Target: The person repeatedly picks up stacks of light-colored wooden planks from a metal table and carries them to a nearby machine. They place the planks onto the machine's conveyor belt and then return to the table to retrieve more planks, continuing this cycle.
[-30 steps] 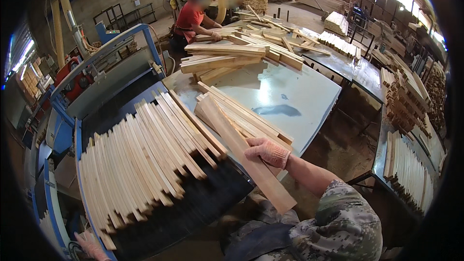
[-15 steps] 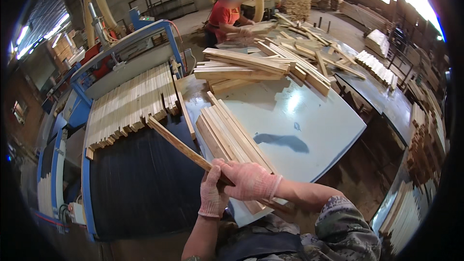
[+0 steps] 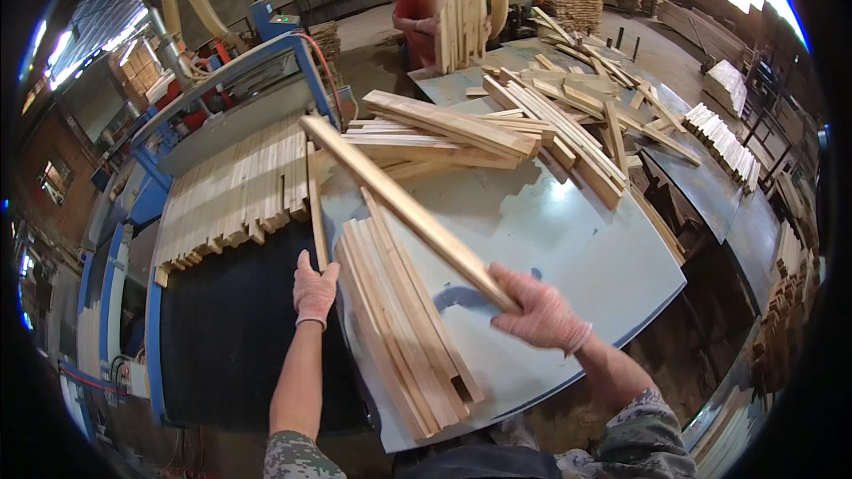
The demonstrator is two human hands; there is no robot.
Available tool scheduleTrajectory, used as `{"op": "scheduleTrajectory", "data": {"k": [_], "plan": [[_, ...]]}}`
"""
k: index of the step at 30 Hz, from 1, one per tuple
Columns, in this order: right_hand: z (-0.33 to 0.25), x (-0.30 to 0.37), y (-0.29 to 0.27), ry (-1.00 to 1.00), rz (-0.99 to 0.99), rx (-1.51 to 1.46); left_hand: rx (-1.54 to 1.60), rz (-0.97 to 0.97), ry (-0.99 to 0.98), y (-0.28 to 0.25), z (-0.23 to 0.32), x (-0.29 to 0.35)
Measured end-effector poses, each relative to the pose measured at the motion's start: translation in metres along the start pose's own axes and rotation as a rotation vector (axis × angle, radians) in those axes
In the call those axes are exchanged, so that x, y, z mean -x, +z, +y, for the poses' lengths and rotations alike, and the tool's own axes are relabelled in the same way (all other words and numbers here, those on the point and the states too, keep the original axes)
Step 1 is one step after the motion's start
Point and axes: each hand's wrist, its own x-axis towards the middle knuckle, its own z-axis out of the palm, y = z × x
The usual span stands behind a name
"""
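Observation:
My right hand [image 3: 541,306], in a pale pink knit glove, is closed round the near end of a long wooden strip [image 3: 399,200]. The strip slants up to the left above the table. Beside the black belt, my left hand [image 3: 315,291] has its thumb and fingers on either side of the near end of a narrow wooden strip [image 3: 315,204] at the belt's right edge. Between my hands, a bundle of wooden strips [image 3: 399,319] lies side by side on the pale table [image 3: 568,257]. More strips form a row [image 3: 235,191] on the belt's far part.
The blue-framed machine [image 3: 311,71] spans the black belt [image 3: 240,337] at left. Strips are piled [image 3: 453,129] across the table's far side, with loose ones [image 3: 595,98] beyond. At the far end, a person in red [image 3: 413,27] holds upright boards [image 3: 461,27].
My hands have parted. The right has carried its wooden strip up and rightward over the bundle; the left has let go of it and moved to the narrow strip. The other person's boards now stand upright.

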Motion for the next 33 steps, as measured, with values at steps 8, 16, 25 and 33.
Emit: {"op": "scheduleTrajectory", "data": {"k": [8, 16, 25, 33], "plan": [[0.06, -0.166, -0.102, -0.132, 0.344, 0.615, -0.332, -0.123, -0.086, 0.012, 0.01, -0.039], [0.094, -0.306, -0.119, -0.031, 0.195, 0.878, -0.326, 0.032, -0.045, 0.031, -0.013, -0.045], [0.081, -0.283, -0.098, 0.035, 0.311, 0.879, -0.182, 0.091, -0.092, 0.041, 0.013, -0.108], [0.078, -0.151, -0.073, -0.244, 0.383, 0.374, 0.749, 0.142, -0.258, 0.072, 0.034, -0.171]]}}
